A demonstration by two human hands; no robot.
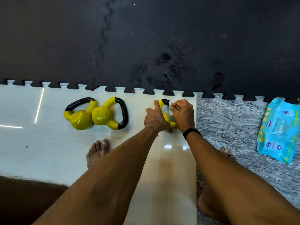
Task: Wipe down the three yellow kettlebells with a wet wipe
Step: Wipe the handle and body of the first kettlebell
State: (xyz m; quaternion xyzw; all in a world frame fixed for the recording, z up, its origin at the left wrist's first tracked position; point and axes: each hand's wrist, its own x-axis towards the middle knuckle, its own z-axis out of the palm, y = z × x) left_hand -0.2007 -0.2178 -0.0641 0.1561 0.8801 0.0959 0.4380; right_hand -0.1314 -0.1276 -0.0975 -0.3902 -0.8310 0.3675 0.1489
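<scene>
Pinching a small white wet wipe in curled fingers, your right hand presses it against the handle of the kettlebell just right of the frame's centre. Your left hand wraps round the yellow side of that same handle, thumb raised along it, steadying the weight on the pale floor tile.

By my reading, you are in the middle of wiping this one bell, working near where the yellow coating meets the black top of the handle. The next move seems to call for sliding the wipe round the rest of the loop and down over the body, which your hands mostly hide; turning the bell with your left hand would expose the underside.

The bell looks glossy yellow with a black grip section, lying on its side. Left of centre, the two other kettlebells lie touching each other, equally shiny, handles pointing outward. Whether those have been cleaned already cannot be told.

At the right edge, a blue wipes packet lies on grey speckled flooring, well apart from your hands. Black interlocking mat fills the upper frame.
</scene>
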